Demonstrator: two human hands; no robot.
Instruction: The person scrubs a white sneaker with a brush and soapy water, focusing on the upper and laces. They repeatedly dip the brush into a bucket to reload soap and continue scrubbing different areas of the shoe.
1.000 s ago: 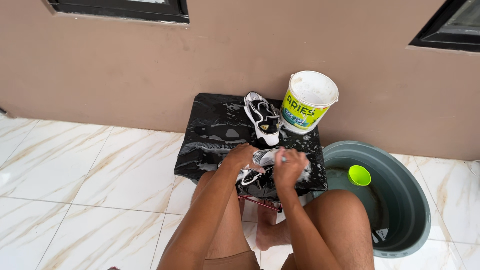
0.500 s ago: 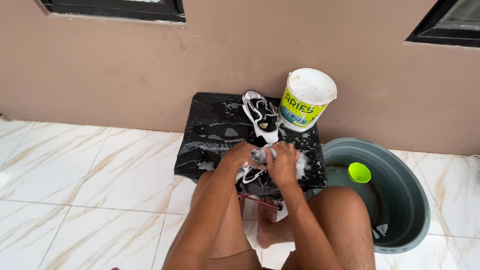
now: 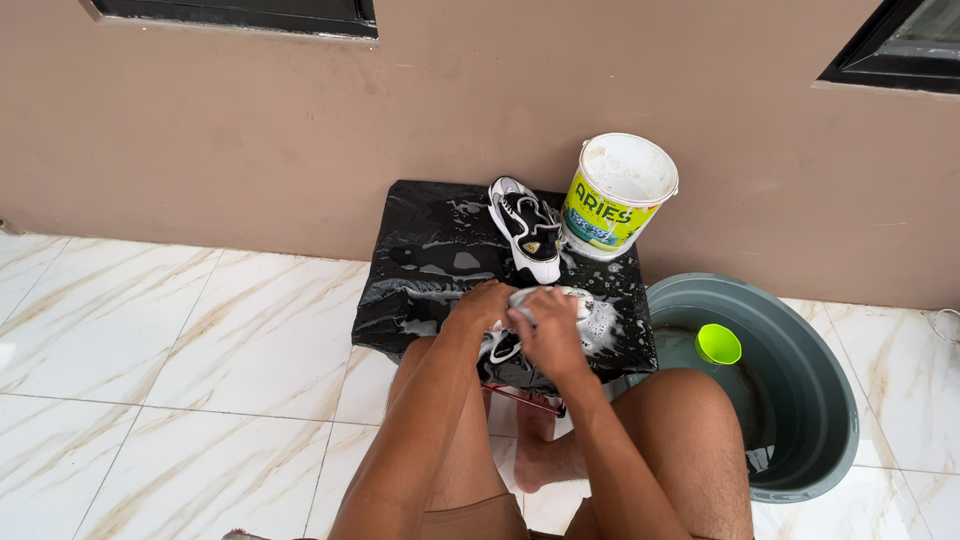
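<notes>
Suds cover the black-and-white sneaker (image 3: 520,340) at frame centre, lying on the black plastic-covered table (image 3: 430,260). Your left hand (image 3: 482,305) clamps its side, fingers curled shut around it; your right hand (image 3: 545,330) closes on a small brush (image 3: 524,297). Keep the shoe pinned flat and scrub in short strokes, rinsing from the grey basin (image 3: 810,400) at right.
</notes>
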